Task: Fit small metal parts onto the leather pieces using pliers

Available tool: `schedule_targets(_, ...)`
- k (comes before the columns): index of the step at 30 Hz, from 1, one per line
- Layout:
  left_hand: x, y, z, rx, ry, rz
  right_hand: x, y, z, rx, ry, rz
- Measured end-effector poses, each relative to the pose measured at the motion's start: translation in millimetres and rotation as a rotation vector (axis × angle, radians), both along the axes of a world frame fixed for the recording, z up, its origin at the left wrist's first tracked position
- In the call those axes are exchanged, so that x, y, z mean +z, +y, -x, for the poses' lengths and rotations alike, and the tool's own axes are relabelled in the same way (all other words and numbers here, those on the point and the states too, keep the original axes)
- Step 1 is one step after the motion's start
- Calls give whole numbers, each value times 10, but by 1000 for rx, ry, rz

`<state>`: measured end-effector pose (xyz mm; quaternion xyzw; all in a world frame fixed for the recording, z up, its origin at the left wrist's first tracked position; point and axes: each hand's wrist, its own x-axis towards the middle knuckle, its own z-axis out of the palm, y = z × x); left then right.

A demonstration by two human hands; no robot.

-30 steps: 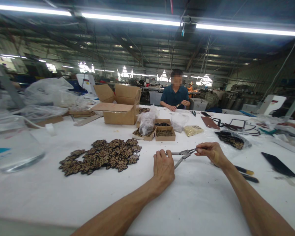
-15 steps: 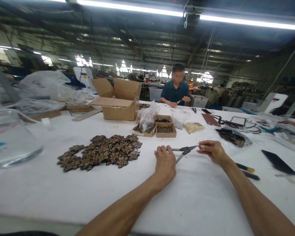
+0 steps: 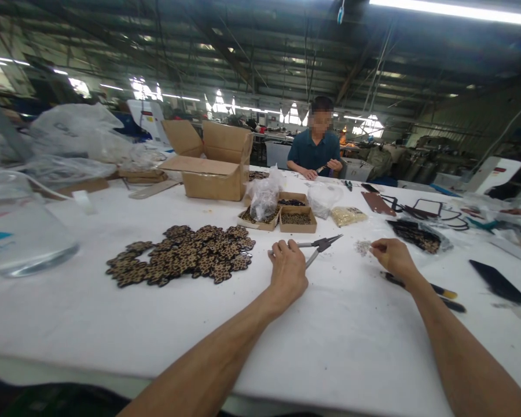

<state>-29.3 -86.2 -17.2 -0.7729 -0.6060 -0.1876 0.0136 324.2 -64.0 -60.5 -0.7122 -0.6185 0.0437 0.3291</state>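
Picking at the silvery bits (image 3: 363, 248) seemed the step; the next move probably called for a fine pinch. They lay on the counter (image 3: 330, 339) at nine o'clock from the right hand (image 3: 393, 256), whose fingers' hold I couldn't tell. The left hand (image 3: 289, 267) grasped pliers (image 3: 323, 245), tips toward two o'clock.

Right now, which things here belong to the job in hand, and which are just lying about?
Likely in the job:
pliers, held in the left hand
small pale pieces, beside the right hand

Probably just lying about:
open cardboard box
dark flat slab
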Motion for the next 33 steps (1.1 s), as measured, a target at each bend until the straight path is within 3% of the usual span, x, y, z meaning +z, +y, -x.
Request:
schedule_targets(3,-2,3,-10,-2,10,7,-86,-24,-289,-73,-137,126)
schedule_targets(6,-4,6,-24,-7,35,4,-149,-30,-401,-15,-125,181)
schedule_targets(11,13,32,-40,-3,19,7,-135,-10,-387,57,-11,185)
schedule_targets(19,34,44,-60,-9,-4,22,-175,92,-280,27,-33,159)
schedule_targets(33,-37,32,-79,-29,-6,49,-130,177,-265,164,-51,246)
